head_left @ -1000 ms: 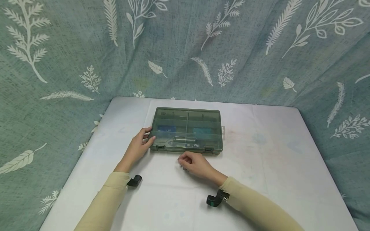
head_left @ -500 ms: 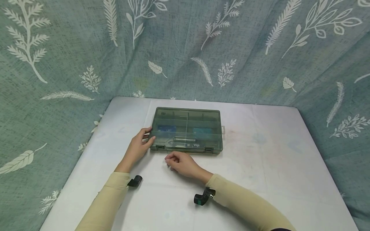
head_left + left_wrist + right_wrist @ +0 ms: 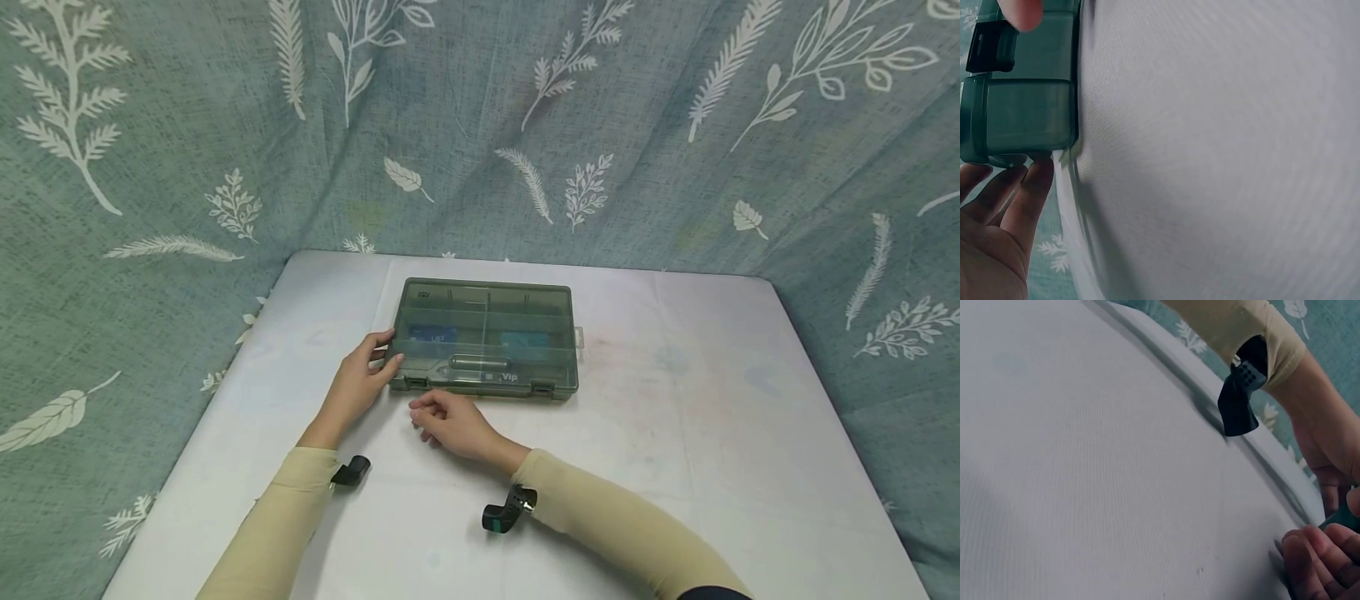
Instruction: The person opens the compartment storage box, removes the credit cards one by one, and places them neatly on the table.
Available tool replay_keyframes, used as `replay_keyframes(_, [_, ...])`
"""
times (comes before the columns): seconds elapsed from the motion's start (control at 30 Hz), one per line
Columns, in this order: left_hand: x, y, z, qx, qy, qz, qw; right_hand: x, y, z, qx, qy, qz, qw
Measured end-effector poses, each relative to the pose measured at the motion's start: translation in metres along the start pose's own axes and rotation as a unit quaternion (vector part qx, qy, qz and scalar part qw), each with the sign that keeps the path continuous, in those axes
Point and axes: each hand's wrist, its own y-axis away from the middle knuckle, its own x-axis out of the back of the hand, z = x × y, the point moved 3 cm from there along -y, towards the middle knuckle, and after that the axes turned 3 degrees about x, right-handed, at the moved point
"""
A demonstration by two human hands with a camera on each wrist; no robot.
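The box (image 3: 476, 323) is held at its near left corner by the left hand (image 3: 354, 390): the thumb is laid over the corner, close to the black left latch (image 3: 417, 384), and the fingers are set against the end wall, so the grip is only as wide as that corner. By the right hand (image 3: 456, 427) nothing is seen to be held; its fingers are loosely bent, with little gap between them. It is placed just in front of the box, to the right of the left hand; whether the front wall is touched cannot be told.

The step in hand is judged to be a steadying of the box. It would be done well with light, even pressure from thumb and fingers, so that the box is neither slid nor tilted, and with the thumb kept off the latch. The right fingertips would best be brought in low, clear of that thumb.

Beyond the right hand, through the shut lid, a blue card (image 3: 433, 335) and a teal card (image 3: 525, 340) are seen in separate compartments. Farther to its right are found the right latch (image 3: 542, 389) and, on the far end, a clear tab (image 3: 580, 337). All is borne by the white table (image 3: 690, 433), backed by patterned cloth (image 3: 637, 92).
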Motion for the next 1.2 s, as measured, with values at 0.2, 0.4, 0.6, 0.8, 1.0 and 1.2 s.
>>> replay_keyframes(0.2, [0.000,-0.001,0.001,0.002,0.000,-0.003,1.0000,-0.005,-0.005,0.000,-0.017,-0.048,0.023,0.998])
replay_keyframes(0.4, [0.000,-0.001,0.002,0.004,0.002,-0.001,1.0000,-0.007,-0.009,0.001,-0.042,-0.110,0.041,0.992])
replay_keyframes(0.6, [0.000,0.000,0.002,0.003,0.007,0.003,1.0000,-0.007,-0.012,0.002,-0.062,-0.143,0.047,0.987])
replay_keyframes(0.8, [0.000,0.000,0.002,0.002,0.007,0.007,0.9999,-0.008,-0.015,-0.001,-0.081,-0.178,0.057,0.979])
replay_keyframes(1.0, [0.000,0.000,0.002,0.000,0.006,0.009,0.9999,-0.010,-0.017,-0.003,-0.100,-0.233,0.067,0.965])
replay_keyframes(1.2, [0.000,0.001,0.002,0.000,0.000,0.010,0.9999,-0.014,-0.018,-0.002,-0.123,-0.269,0.085,0.951])
